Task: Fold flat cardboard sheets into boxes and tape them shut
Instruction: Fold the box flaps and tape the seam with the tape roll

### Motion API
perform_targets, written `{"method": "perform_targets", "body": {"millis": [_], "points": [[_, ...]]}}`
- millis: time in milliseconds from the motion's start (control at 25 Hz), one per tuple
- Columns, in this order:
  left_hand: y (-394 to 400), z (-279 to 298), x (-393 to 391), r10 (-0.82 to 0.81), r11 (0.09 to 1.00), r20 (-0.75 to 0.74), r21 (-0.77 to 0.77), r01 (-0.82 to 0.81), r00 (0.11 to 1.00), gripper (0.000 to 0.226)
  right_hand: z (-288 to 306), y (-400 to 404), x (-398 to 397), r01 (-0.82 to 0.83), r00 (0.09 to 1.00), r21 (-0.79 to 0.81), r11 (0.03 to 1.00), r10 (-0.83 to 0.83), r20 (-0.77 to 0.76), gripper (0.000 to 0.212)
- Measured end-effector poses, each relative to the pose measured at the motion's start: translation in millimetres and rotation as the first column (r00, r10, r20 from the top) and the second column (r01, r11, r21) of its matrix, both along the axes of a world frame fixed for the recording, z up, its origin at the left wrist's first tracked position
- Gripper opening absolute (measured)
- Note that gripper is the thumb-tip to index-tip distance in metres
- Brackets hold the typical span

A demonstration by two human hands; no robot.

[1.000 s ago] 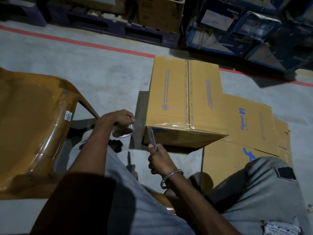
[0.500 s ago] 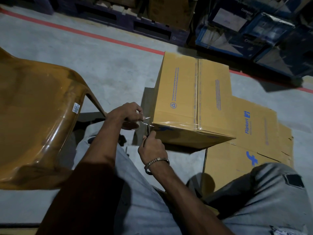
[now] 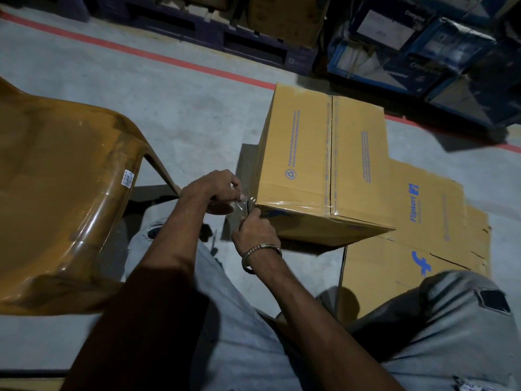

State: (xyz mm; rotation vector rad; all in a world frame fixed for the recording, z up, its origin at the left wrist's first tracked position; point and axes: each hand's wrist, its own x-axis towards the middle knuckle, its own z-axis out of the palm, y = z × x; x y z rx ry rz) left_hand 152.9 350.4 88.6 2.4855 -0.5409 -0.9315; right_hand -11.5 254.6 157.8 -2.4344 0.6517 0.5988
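Two hands: both work at the near left corner of the box (image 3: 324,165), which sits on the floor on top of flat sheets (image 3: 439,221).
Left hand (image 3: 211,190): fingers curl around the tape roll (image 3: 218,207) and pinch the clear tape (image 3: 242,203) stretched to the box corner.
Right hand (image 3: 255,232): closed around a thin blade (image 3: 248,208) that meets the tape just beside the box corner.
Box state: top seam already taped, a strip running along the near top edge toward that corner.
Step, by my reading: cutting the strip free of the roll.
Risk one: blade sits close to the left fingertips; a slip toward the roll could nick them.
Risk two: if the left hand slackens, the tape may fold on itself and stick, spoiling the end.
Risk three: a ragged cut leaves a loose tail at the box corner that will not seal.
Risk four: a hard pull could drag the light box off the sheets.
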Motion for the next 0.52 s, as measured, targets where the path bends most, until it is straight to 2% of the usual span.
{"method": "perform_targets", "body": {"millis": [280, 520], "points": [[-2.3, 3.8, -3.1, 0.005, 1.000, 0.011, -0.008, -0.005, 1.000, 0.017, 0.2, -4.7, 10.1, -0.003, 0.998, 0.003, 1.000, 0.004, -0.060, 0.044], [-1.3, 5.0, -4.1, -0.012, 1.000, 0.002, 0.012, 0.012, 1.000, 0.016, -10.3, -0.5, 0.8, -0.009, 0.999, 0.007, 1.000, 0.010, -0.052, 0.047]]}}
